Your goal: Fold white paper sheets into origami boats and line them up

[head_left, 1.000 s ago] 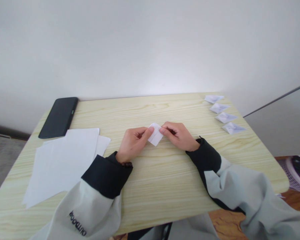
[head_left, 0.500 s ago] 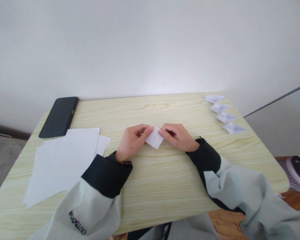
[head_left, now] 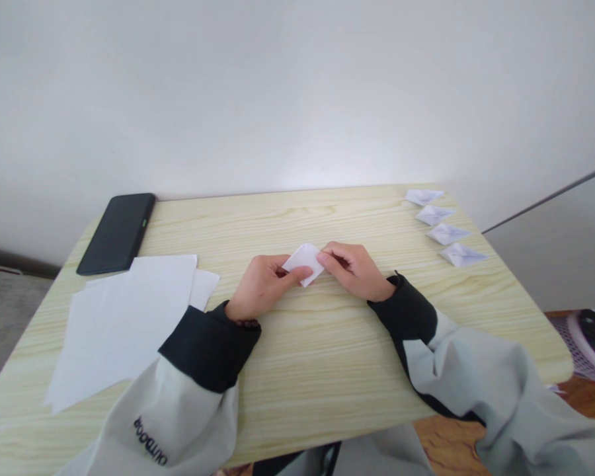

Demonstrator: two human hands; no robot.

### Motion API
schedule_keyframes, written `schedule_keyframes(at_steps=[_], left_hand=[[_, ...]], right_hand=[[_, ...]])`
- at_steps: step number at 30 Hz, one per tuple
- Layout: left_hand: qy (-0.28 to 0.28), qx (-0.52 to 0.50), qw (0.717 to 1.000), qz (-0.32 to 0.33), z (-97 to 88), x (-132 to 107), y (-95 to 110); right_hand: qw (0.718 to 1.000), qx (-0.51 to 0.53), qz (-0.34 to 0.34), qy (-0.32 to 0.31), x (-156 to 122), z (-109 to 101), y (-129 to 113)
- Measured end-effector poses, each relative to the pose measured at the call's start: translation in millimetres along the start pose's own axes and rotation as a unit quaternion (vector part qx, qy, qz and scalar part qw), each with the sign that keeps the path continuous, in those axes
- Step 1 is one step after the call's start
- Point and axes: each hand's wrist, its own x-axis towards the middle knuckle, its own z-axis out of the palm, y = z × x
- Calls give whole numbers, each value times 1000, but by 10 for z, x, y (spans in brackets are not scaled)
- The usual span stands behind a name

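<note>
A small folded piece of white paper (head_left: 305, 257), roughly diamond-shaped, is held just above the middle of the table. My left hand (head_left: 265, 284) grips its left side, the thumb lying across the lower face. On the right, the thumb and fingers of my right hand (head_left: 354, 270) pinch its right corner. The fingers behind the paper are mostly hidden.
Several folded white paper boats (head_left: 461, 254) stand in a row at the table's right side. White sheets (head_left: 123, 324) lie at the left, beside a black phone (head_left: 116, 233). The wooden table (head_left: 327, 370) meets a wall; a basket (head_left: 582, 344) stands at lower right.
The folded paper now shows a smoother face and a different tilt. My left thumb has slid from its upper left edge down across its lower part. My right hand keeps its pinch.
</note>
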Motion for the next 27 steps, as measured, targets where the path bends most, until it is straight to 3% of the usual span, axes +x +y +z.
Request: schedule_keyframes(at_steps=[13, 20, 27], left_hand=[[24, -16, 999, 41, -38, 18, 17], [3, -55, 998, 2, -10, 22, 0], [4, -50, 999, -19, 16, 9, -24]], right_hand=[[1000, -7, -1, 10, 9, -7, 13], [999, 8, 21, 35, 9, -3, 32], [1000, 11, 19, 13, 1, -3, 6]])
